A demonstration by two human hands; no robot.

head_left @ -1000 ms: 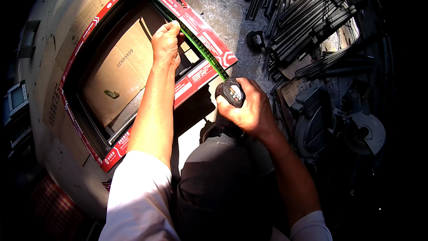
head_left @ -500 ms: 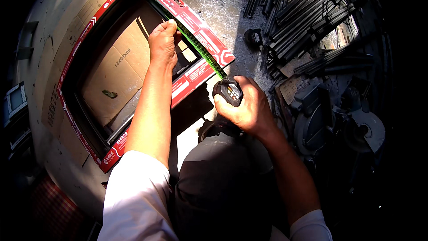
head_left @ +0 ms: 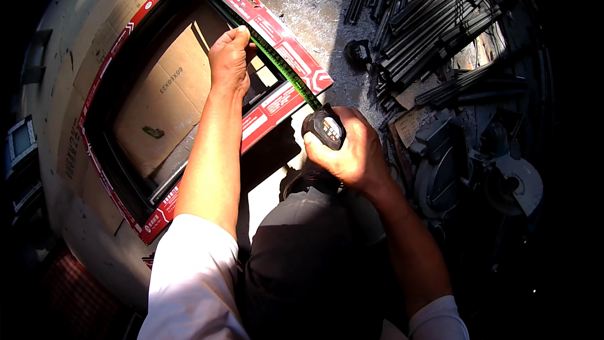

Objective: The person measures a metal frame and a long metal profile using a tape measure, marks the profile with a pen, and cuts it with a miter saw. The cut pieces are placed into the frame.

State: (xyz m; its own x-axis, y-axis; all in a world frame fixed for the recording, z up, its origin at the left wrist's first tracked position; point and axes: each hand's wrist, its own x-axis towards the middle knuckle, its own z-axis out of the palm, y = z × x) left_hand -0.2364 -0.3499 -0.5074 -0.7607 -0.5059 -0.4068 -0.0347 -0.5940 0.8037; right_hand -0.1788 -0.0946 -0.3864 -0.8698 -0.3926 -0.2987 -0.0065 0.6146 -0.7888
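Observation:
A dark rectangular frame [head_left: 100, 135], its faces wrapped in red printed covering [head_left: 257, 127], lies tilted before me on cardboard. The green blade [head_left: 282, 65] of a tape measure runs along the frame's far right side, reaching towards the top corner. My right hand [head_left: 350, 151] is closed round the black tape measure case [head_left: 324, 127], just past the frame's right corner. Near the middle of that side, my left hand [head_left: 230, 60] is closed with its thumb at the blade, pinching it against the frame edge. Its curled fingertips are partly hidden.
Brown cardboard [head_left: 165, 97] shows through the frame's opening. Dark metal bars [head_left: 428, 31] lie heaped at the far right, with a second black tape measure [head_left: 358, 54] beside them. A cutting machine with a round disc [head_left: 513, 182] stands at the right.
Almost nothing differs. The right hand and tape measure case have shifted very slightly, and the case is turned a little. The left hand stays at the same place on the frame side.

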